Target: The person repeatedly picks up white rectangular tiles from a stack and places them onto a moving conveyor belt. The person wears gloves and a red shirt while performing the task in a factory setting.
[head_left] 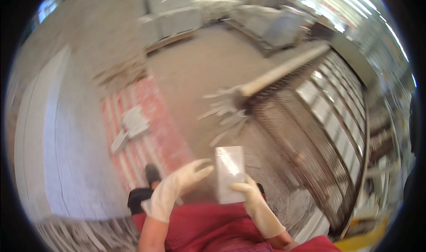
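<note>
Right hand (255,198), gloved, fingers gripping pale rectangular tile (230,174), holding it upright before chest, above floor (195,74). Left hand (177,185), gloved, fingers spreading wide, hovering just beside tile's left edge.

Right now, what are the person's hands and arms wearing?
Both hands wear thin, pale cream rubber gloves that look smooth and stretchy. The left hand has a glove with a wide cuff ending at the wrist. The right hand has the same kind, reaching a bit up the forearm. Above the gloves the forearms are bare, with no sleeves showing. Below them there is red clothing.
</note>
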A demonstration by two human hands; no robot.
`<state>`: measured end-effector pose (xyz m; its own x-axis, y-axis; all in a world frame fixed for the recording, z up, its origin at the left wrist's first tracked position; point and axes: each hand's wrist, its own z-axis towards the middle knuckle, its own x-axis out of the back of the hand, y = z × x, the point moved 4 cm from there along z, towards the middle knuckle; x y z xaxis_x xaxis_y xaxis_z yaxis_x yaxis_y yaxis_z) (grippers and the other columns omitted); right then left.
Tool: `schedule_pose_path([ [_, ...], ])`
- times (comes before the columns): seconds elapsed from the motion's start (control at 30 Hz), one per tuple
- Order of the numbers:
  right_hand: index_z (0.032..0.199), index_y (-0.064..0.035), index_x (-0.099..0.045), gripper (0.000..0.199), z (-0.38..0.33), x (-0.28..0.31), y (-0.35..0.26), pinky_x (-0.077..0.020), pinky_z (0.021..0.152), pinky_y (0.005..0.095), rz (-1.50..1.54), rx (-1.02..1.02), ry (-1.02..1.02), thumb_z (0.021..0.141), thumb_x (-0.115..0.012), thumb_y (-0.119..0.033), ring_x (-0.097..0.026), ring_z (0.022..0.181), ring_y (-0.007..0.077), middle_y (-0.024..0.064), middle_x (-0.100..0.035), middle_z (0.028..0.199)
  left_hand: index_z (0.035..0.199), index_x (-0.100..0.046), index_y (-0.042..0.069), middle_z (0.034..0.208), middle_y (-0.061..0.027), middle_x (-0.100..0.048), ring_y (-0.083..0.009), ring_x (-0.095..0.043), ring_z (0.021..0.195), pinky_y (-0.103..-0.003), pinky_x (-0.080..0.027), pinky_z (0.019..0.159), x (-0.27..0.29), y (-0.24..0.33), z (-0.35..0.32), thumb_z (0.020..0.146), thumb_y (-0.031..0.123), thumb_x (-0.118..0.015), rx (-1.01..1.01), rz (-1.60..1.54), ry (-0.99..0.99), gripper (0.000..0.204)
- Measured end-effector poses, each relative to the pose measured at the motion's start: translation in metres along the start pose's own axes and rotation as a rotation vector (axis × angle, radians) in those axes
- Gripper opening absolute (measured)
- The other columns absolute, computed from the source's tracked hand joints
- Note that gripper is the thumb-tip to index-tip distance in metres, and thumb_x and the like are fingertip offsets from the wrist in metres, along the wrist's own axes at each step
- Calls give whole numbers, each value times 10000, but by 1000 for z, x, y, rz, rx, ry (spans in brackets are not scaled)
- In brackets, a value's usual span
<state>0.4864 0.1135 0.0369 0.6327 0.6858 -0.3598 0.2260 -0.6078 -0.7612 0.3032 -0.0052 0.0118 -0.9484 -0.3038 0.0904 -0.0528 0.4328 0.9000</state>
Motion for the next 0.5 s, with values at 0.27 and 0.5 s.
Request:
schedule_pose_path([
  [0.27,1433,-4,-430,902,-55,-24,-29,-454,1000,366,-598,197,50,674,-806,-316,-590,1183,278,182,-614,1283,1473,-410,103,1420,-113,-515,-299,-527,1267,-457,-438,1056,-90,-3,-54,884,583,-642,-218,-826,197,795],
  [0.5,1363,18,-478,802,-97,-49,-18,-471,990,421,-980,448,33,836,-649,-562,-599,1162,395,262,-609,1266,1493,-379,112,1435,-134,-489,-317,-503,1286,-474,-446,1056,-107,-27,-74,895,647,-553,-431,-1113,67,821],
])
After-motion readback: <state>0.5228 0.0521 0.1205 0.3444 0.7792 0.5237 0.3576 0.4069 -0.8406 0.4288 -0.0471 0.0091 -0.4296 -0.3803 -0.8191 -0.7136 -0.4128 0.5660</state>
